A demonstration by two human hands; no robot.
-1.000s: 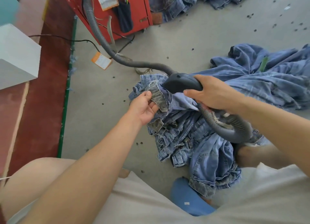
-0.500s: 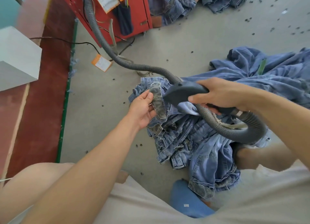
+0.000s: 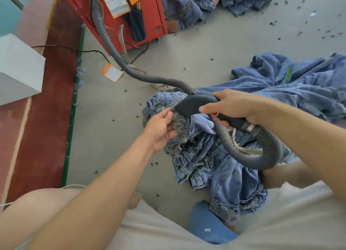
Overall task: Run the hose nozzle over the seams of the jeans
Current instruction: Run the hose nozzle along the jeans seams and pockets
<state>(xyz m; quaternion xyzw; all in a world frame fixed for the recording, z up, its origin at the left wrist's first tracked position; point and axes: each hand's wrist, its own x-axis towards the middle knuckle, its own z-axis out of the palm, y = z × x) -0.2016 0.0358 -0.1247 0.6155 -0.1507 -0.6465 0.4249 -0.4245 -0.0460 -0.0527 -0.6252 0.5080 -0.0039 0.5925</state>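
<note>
Step in hand: nozzle pass along seam. Right hand (image 3: 237, 107), fingers wrapped round dark smooth plastic nozzle (image 3: 194, 104), mouth touching raised denim strip. Left hand (image 3: 161, 127) pinches that mottled, stiff seam. Jeans (image 3: 215, 156) crumpled mid-floor; ribbed grey hose (image 3: 131, 69) trails behind. Next, likely: slide nozzle along, seam kept taut.

1. The left hand (image 3: 161, 127), on a bare forearm reaching from the near left, pinches a grey-patterned denim waistband edge (image 3: 178, 125) between thumb and fingers.
2. The right hand (image 3: 236, 105), its arm coming from the right, curls round the dark plastic hose nozzle (image 3: 195, 104).
</note>
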